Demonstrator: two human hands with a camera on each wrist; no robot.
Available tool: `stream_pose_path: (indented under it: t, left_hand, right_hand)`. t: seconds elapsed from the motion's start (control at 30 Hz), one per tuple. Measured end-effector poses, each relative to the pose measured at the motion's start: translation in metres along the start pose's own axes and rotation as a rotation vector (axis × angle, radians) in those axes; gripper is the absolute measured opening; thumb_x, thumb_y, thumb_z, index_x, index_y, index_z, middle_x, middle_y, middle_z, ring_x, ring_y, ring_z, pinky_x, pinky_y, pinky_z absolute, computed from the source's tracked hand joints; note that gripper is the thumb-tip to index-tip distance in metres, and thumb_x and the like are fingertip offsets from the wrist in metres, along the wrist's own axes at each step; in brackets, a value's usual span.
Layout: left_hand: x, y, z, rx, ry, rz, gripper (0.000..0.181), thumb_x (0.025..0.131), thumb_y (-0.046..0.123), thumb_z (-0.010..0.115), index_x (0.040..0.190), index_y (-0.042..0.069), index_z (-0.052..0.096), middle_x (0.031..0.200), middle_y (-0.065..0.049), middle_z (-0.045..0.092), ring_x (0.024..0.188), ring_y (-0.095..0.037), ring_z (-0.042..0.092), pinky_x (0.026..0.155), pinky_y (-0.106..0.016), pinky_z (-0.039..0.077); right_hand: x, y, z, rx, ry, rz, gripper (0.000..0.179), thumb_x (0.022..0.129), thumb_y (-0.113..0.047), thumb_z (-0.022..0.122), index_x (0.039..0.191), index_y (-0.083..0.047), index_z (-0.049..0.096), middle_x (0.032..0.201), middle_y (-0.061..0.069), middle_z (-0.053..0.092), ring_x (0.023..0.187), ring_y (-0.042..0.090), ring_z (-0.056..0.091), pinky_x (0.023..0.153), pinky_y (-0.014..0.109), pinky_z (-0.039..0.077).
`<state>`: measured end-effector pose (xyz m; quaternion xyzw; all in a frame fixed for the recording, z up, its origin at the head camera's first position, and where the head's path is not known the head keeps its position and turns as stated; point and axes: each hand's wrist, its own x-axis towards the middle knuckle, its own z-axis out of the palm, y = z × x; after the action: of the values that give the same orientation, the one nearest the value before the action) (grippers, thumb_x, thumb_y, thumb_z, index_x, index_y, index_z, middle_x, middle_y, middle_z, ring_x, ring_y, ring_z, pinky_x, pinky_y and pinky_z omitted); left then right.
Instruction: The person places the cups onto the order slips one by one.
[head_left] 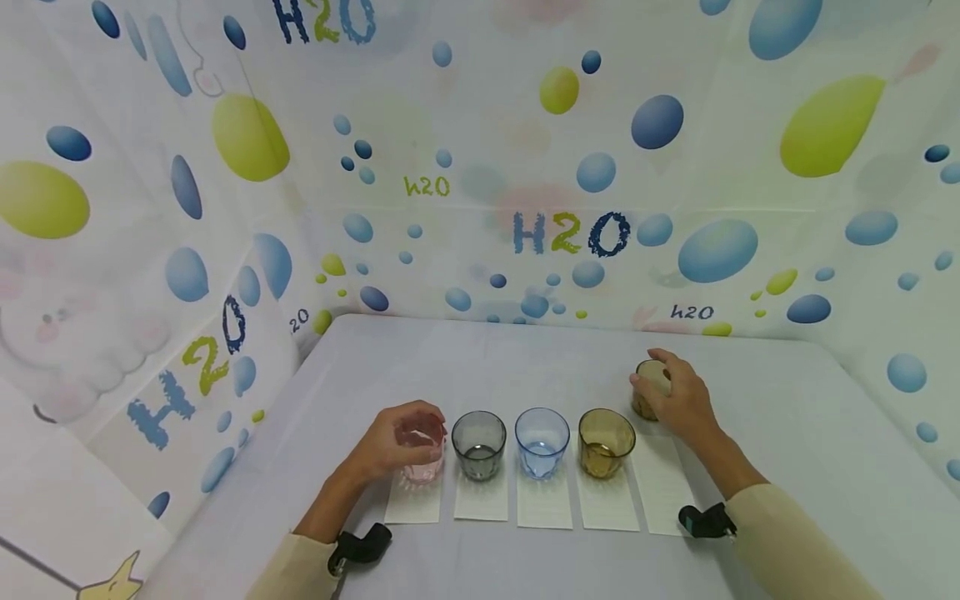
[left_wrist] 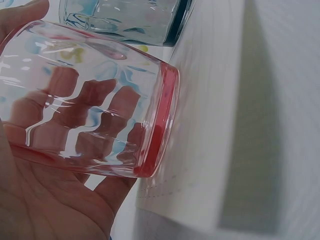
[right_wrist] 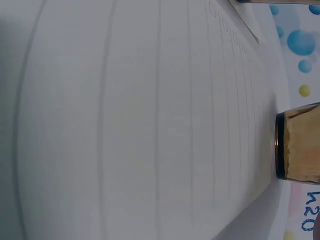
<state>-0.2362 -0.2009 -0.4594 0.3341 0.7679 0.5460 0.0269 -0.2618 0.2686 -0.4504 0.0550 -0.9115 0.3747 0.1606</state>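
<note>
My left hand grips a clear pink glass tumbler, its fingers curled round the side. In the left wrist view the tumbler stands upright over a paper card, its thick red-tinted base close to the card. At the far right my right hand holds an amber tumbler between thumb and fingers, beyond the top end of a card. That amber tumbler is cut by the right wrist view's edge. Between the hands stand a grey tumbler, a blue tumbler and a darker amber tumbler.
Several pale paper cards lie side by side on the white-covered table, one being the ruled card below my right wrist. A printed cloth backdrop with bubbles rises behind and at both sides.
</note>
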Motion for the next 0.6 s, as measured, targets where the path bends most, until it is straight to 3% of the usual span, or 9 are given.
stream_pose_path:
  t: [0.33,0.47,0.6]
  left_hand:
    - [0.000,0.000,0.000,-0.004,0.003,-0.007,0.041,0.084,0.012,0.075,0.118,-0.007,0.062,0.103,-0.023,0.069,0.093,-0.037,0.069,0.082,-0.035,0.059]
    - [0.000,0.000,0.001,-0.003,0.005,-0.007,0.041,0.084,0.012,0.075,0.118,-0.007,0.062,0.103,-0.024,0.069,0.092,-0.038,0.069,0.081,-0.035,0.059]
    - [0.001,0.000,0.001,0.000,0.001,0.000,0.041,0.084,0.011,0.075,0.118,-0.007,0.061,0.103,-0.026,0.068,0.092,-0.039,0.069,0.081,-0.035,0.059]
  right_hand:
    - [-0.002,0.004,0.010,0.189,0.092,0.106,0.065,0.094,-0.038,0.071,0.146,-0.006,0.047,0.143,0.019,0.054,0.131,0.039,0.051,0.106,0.058,0.043]
    - [-0.001,0.004,0.017,0.228,0.177,0.156,0.060,0.090,-0.028,0.076,0.142,-0.008,0.053,0.135,0.015,0.060,0.123,0.031,0.058,0.097,0.037,0.051]
    - [0.000,0.004,0.020,0.259,0.242,0.206,0.056,0.086,-0.022,0.078,0.137,-0.010,0.059,0.127,0.014,0.065,0.115,0.027,0.062,0.080,0.016,0.046]
